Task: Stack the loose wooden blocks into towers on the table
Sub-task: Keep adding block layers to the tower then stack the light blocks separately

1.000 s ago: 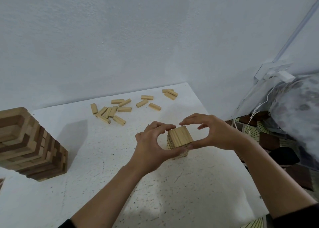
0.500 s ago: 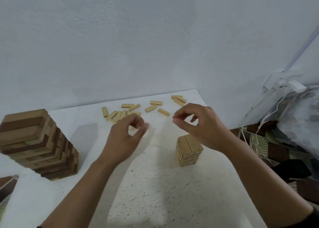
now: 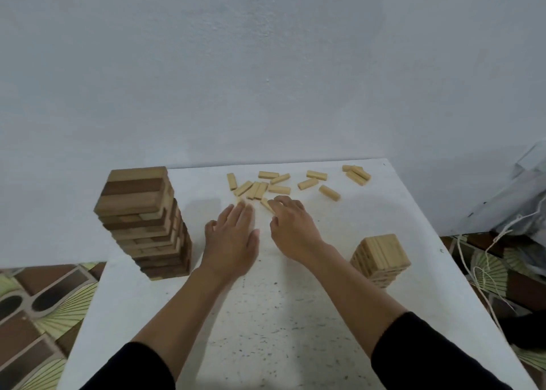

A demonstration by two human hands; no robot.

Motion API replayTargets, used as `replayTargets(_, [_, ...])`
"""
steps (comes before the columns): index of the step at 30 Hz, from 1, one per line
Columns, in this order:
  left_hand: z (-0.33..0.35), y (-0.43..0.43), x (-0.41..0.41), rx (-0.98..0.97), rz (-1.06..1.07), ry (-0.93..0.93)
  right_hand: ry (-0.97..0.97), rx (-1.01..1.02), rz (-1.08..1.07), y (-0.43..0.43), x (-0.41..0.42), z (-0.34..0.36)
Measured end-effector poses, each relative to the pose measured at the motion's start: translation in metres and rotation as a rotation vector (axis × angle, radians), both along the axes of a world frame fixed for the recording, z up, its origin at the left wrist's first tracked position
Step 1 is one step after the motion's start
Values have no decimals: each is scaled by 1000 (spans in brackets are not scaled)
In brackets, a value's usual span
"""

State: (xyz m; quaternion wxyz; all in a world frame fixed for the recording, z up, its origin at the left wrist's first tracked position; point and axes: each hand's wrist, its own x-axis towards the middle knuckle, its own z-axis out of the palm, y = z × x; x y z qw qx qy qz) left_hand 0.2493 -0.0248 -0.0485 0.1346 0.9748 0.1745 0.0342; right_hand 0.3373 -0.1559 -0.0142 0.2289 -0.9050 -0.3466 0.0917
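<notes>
A short pale tower (image 3: 381, 259) stands by the worktop's (image 3: 266, 315) right edge, and a taller two-tone tower (image 3: 144, 221) stands at its left edge, so two stacks are already up. Between them the left hand (image 3: 233, 239) reaches flat, fingers straight and empty. The right hand (image 3: 292, 227) bends its fingertips onto the nearest block (image 3: 266, 205); I cannot tell whether it grips. Many loose blocks (image 3: 279, 189) along the far edge are not yet stacked.

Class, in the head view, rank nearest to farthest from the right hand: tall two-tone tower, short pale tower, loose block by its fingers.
1. Loose block, beside the right hand.
2. Short pale tower, to its right.
3. Tall two-tone tower, left, past the left hand.
</notes>
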Motion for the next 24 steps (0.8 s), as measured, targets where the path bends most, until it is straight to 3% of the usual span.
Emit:
replayTargets(4, [-1, 2, -33, -65, -30, -55, -134, -160, 26, 10, -6, -17])
replayTargets(9, [-3, 5, -39, -189, -4, -252, -176, -35, 66, 9, -20, -29])
replayTargets(15, [-8, 0, -21, -57, -75, -29, 62, 200, -89, 26, -11, -10])
replayTargets(21, [-13, 2, -28, -60, -121, -110, -20, -38, 24, 45, 9, -4])
replayTargets(24, [-11, 2, -34, -129, -157, -176, -48, 25, -30, 41, 6, -13])
